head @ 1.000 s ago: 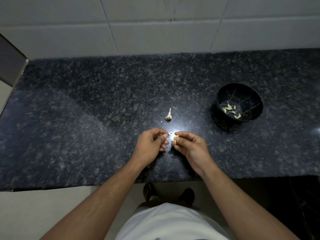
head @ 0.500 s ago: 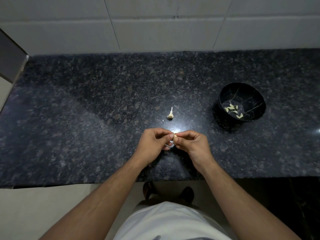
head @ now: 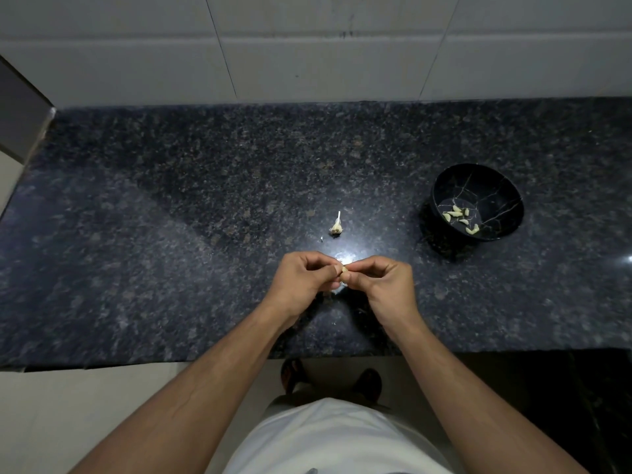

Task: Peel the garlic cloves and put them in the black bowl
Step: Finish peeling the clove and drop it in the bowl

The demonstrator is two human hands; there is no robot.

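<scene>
Two hands pinched one garlic clove above the granite countertop (head: 171, 268).

About seven pale peeled cloves (head: 460, 218) lay in the black bowl (head: 444, 186), off to the right; one garlic stem remnant (head: 336, 227) sat beyond the hands. The left hand (head: 304, 282) and right hand (head: 383, 285) met fingertip to fingertip, curled fingers pinching a small, cream-coloured garlic clove (head: 345, 268), mostly hidden between them.

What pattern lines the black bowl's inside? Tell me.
Thin pale crack-like veins on the black bowl, in the head view.
</scene>
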